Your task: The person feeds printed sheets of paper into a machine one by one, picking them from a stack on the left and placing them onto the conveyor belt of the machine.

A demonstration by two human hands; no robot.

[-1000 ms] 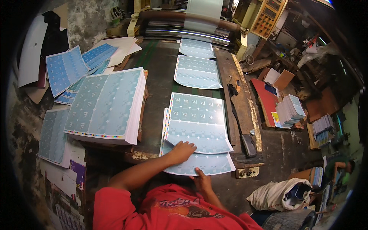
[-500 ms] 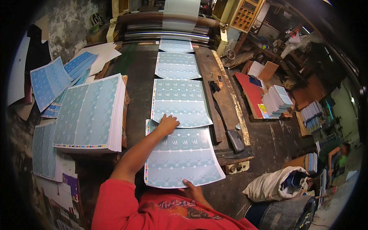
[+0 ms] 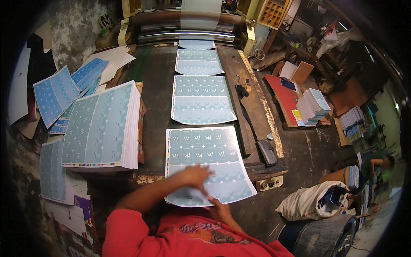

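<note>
A pale blue printed sheet (image 3: 201, 145), with rows of white marks and a colour strip down its left side, lies nearest me at the table's front. My right hand (image 3: 219, 210) grips its near edge, thumb on top and fingers beneath. Over the sheet's lower half is my left hand (image 3: 198, 176), smeared by motion, so its fingers cannot be made out. Beyond a gap lies a second printed sheet (image 3: 203, 105), with another sheet (image 3: 199, 62) farther back. They lie in line with the metal rollers (image 3: 186, 37).
A tall stack of printed sheets (image 3: 100, 124) stands at left, with loose blue sheets (image 3: 55, 94) beside it. A black pouch (image 3: 267, 153) on a strap lies at the table's right. Farther right are a paper stack (image 3: 314, 107), a white sack (image 3: 310, 201) and another person (image 3: 374, 165).
My left hand has left the overlap between the sheets and come toward me, near my right hand. The nearest sheet now lies apart from the one behind it.
</note>
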